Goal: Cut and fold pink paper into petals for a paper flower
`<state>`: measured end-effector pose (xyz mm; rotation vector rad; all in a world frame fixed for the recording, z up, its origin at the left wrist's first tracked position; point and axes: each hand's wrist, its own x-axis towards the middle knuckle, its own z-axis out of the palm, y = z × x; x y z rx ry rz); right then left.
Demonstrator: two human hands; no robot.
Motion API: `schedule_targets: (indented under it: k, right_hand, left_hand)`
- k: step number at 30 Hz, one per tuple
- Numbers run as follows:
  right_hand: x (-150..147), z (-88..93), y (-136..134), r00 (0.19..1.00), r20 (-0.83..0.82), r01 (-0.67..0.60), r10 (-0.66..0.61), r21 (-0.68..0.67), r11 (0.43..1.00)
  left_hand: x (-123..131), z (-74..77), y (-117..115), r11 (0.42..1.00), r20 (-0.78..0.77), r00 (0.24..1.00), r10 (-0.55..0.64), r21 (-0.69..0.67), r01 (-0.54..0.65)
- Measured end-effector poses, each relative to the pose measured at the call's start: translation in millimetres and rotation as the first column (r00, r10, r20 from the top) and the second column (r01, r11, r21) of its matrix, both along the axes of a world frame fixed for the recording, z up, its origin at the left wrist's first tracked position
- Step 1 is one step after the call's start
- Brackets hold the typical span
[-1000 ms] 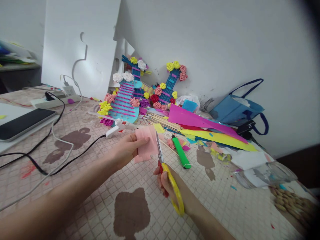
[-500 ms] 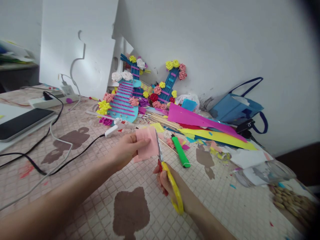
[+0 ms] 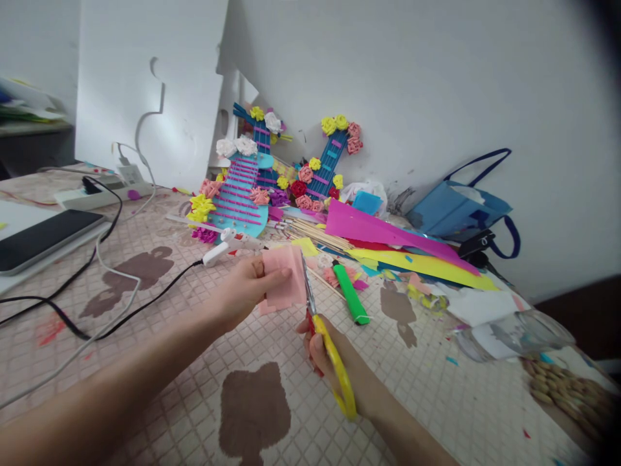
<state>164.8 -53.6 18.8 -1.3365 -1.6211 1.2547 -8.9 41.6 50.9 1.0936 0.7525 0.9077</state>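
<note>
My left hand [image 3: 245,290] pinches a folded piece of pink paper [image 3: 284,275] above the table, thumb on its near face. My right hand [image 3: 334,366] grips yellow-handled scissors [image 3: 330,353], fingers through the loops. The blades point up and away and run along the right edge of the pink paper, touching it. A green marker [image 3: 352,294] lies on the table just right of the blades.
Blue paper guitars with paper roses [image 3: 242,188] lean on the wall behind. Pink and yellow sheets [image 3: 388,243], wooden skewers [image 3: 315,236] and a blue bag [image 3: 456,210] lie to the right. A white glue gun [image 3: 228,246], black cables [image 3: 87,310], a power strip [image 3: 104,194] and a tablet [image 3: 43,236] are at left.
The scissors and both hands have shifted slightly up and left against the pink paper; the blades look a little more closed. Nothing else moved.
</note>
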Motion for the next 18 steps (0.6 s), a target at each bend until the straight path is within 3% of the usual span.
schedule_targets:
  k: [10,18]
  right_hand:
    - [2,-22.8,2,0.998,0.0,0.055,-0.055,0.038,0.998]
    - [1,-28.5,3,0.998,-0.018,0.053,-0.053,0.038,0.998]
  left_hand:
    - [5,1.8,-5,0.999,0.032,0.999,0.041,-0.018,-0.04]
    - [6,-1.1,-5,1.0,0.032,0.999,0.026,-0.013,-0.026]
